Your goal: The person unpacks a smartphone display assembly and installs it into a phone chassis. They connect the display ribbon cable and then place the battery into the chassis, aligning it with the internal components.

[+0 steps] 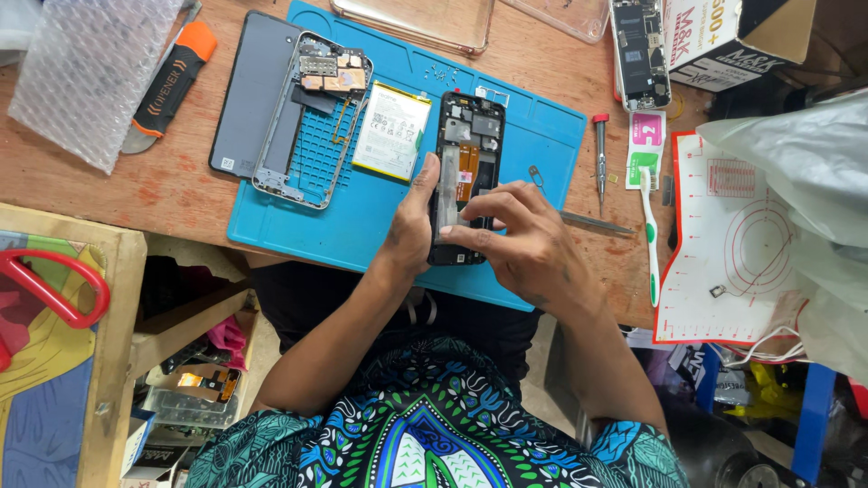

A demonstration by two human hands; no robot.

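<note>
A blue work mat (542, 136) covers the middle of the wooden bench (172, 190), giving the loose parts a soft, non-slip bed, and both hands work near its front edge. The opened phone (466, 154) lies lengthwise on the mat, its lower end under the fingers and its upper end stretching away beyond them, insides facing up. The left hand (411, 226) clamps the phone's left side, thumb laid along the edge and the other fingers hidden beneath, apparently to keep the body from sliding. The right hand (529, 244) comes in from the other side with its fingertips (452, 231) drawn together on the lower inside of the phone, pinching or pressing a small part too small to make out. Left of the left thumb, well apart, a dark back cover (240, 90) and a middle frame (307, 126) lie side by side, and a white battery (391, 131) rests just beyond the thumb tip, all set aside within reach. Right of the right-hand fingers lie metal tweezers (592, 221), near the knuckles, then a red-capped screwdriver (599, 154) and a white-and-green toothbrush (649, 226) farther out.
</note>
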